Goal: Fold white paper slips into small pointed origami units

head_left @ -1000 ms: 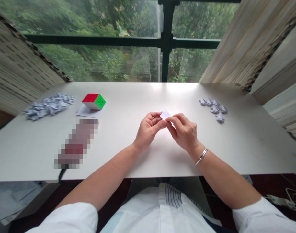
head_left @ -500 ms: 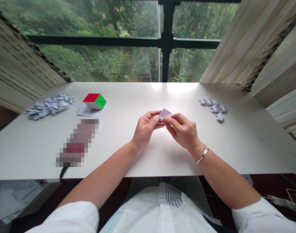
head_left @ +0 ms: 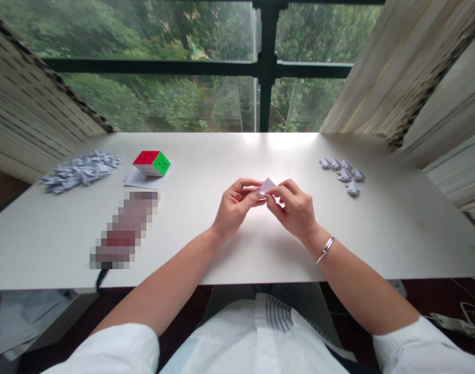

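Observation:
A small piece of white paper (head_left: 267,185) is held up just above the table, its pointed corner facing away from me. My left hand (head_left: 236,205) pinches its left side between thumb and fingers. From the right, my right hand (head_left: 294,206) has thumb and index finger closed on the paper's lower right edge. The fingertips cover much of the paper, so its folds there are hidden. Several folded white paper pieces (head_left: 344,174) lie at the right of the table. A larger heap of folded paper pieces (head_left: 81,170) is at the far left.
A puzzle cube (head_left: 152,163) rests on white paper sheets (head_left: 138,179) at the left of the white table (head_left: 206,156). Nearer me lies a pixelated flat object (head_left: 124,231) with a black strap (head_left: 102,277). A window and curtains border the table.
The paper has shifted slightly right and now shows less of its face between my fingers. My right fingers have curled a little on its edge.

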Demonstrator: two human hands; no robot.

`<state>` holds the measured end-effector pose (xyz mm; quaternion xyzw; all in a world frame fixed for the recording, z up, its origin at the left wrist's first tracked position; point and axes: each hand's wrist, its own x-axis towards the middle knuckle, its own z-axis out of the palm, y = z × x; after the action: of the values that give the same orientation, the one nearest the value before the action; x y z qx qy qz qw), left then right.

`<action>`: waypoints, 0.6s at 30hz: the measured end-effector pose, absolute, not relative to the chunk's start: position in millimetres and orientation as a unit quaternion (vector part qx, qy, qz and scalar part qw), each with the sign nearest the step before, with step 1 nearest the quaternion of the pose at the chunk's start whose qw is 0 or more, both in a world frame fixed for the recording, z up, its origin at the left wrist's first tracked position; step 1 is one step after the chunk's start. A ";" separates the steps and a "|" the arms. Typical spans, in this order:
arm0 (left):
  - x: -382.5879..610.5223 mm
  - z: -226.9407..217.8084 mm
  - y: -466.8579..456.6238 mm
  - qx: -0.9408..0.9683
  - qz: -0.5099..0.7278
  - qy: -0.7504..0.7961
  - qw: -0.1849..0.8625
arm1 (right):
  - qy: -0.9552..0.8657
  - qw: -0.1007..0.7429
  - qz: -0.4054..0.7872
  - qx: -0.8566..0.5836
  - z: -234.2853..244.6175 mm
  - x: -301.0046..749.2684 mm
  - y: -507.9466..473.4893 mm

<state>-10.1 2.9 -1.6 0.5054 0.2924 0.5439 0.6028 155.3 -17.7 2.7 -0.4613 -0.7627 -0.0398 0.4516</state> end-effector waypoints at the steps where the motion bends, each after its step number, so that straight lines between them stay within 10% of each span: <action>1: -9.6 -1.8 2.5 0.508 0.546 0.293 0.598 | -0.756 0.460 -0.018 -0.465 2.5 154.9 -17.5; 18: -2.8 -1.8 -1.0 0.494 0.587 0.334 0.548 | -0.662 0.537 0.189 -0.488 6.5 145.6 -17.4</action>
<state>-2.8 -1.0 -1.8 0.4939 0.3340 0.5865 0.5482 145.6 -17.4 6.5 -0.4876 -0.6620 0.1895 0.5368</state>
